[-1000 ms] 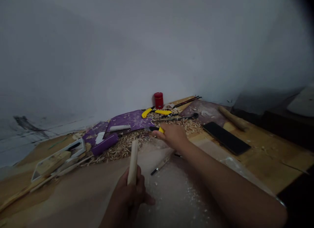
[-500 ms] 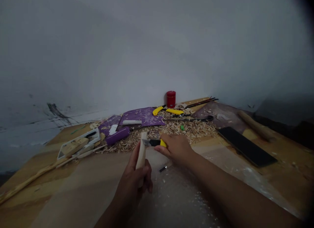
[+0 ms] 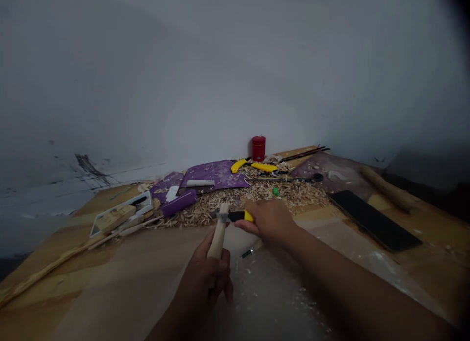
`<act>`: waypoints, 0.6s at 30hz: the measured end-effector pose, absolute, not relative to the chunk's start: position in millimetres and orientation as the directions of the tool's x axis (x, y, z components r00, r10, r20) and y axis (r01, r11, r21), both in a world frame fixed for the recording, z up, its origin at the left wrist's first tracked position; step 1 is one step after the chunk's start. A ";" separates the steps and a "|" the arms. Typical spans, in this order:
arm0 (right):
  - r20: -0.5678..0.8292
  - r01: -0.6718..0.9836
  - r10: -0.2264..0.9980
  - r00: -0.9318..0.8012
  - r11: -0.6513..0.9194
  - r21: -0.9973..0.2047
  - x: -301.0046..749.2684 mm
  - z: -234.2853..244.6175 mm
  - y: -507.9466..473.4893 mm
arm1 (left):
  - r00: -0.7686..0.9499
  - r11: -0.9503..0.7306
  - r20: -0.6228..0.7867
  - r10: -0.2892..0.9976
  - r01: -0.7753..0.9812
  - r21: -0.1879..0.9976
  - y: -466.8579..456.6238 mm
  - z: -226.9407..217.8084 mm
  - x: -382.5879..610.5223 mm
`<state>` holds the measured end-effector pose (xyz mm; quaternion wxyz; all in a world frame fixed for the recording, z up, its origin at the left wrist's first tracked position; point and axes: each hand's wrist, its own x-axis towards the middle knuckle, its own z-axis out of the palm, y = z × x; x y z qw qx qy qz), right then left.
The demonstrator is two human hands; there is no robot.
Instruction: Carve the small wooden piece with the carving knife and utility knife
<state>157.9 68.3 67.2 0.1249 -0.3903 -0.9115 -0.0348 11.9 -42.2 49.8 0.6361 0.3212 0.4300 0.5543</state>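
Observation:
My left hand grips a pale wooden stick upright in its fist, with the upper end showing above the fingers. My right hand holds a yellow-and-black utility knife. Its metal blade reaches across to the upper part of the stick and appears to touch it. Below the hands, a small black-handled tool lies on a white, crumb-strewn plastic sheet.
Wood shavings heap on the wooden bench beyond the hands, around a purple mat and yellow-handled tools. A red canister stands against the white wall. A black slab lies to the right.
The knife has moved left from beyond the stick until its blade meets the stick. The stick has come closer to the knife, and the view has shifted.

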 end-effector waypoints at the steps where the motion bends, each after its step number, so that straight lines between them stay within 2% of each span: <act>1: 0.254 0.731 0.712 -0.655 0.682 -0.028 160.5 68.3 71.4 | 0.026 0.189 -0.196 0.980 -0.425 0.886 -42.2 50.5 12.6; 18: 0.250 0.788 0.761 -0.599 0.615 0.019 161.1 70.8 79.2 | 0.004 0.167 -0.199 0.980 -0.554 0.816 -39.7 50.7 14.1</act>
